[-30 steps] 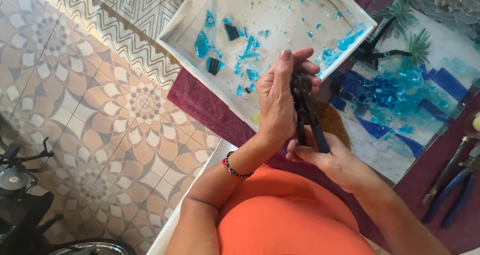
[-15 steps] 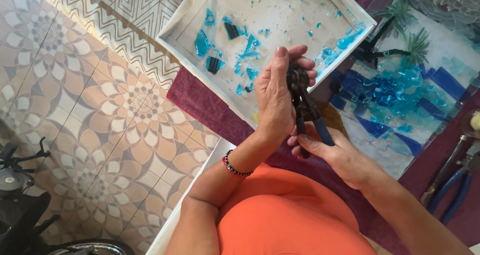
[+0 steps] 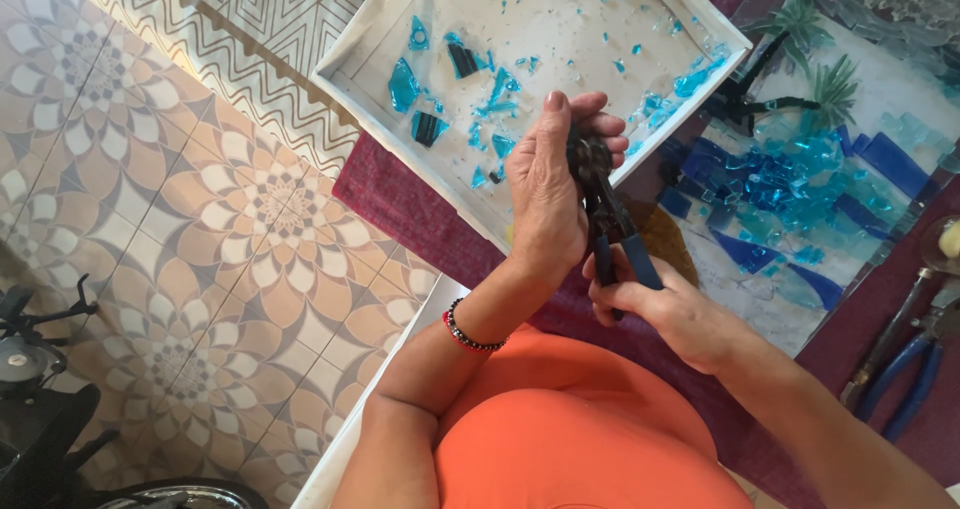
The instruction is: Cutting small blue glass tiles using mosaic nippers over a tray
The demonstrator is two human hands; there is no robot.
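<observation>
My left hand (image 3: 555, 184) curled around the nippers' head (image 3: 588, 159) above the white tray (image 3: 640, 149); my right hand (image 3: 665, 309) squeezed their blue handles (image 3: 625, 254).

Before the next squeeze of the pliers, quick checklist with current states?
1. Right hand around the blue handles of the pliers: ok, fingers wrap both handles.
2. Left hand at the pliers' head: ok, it cups the head, fingers curled over the top.
3. Piece seated in the pliers' head: cannot tell, the left hand hides it.
4. White tray under the hands to catch chips: ok, the hands sit over its near edge, and blue glass shards already lie in it.
5. Mosaic panel away from the work: ok, it lies to the right of the tray.
6. Spare pliers out of the way: ok, on the cloth at far right.
</observation>
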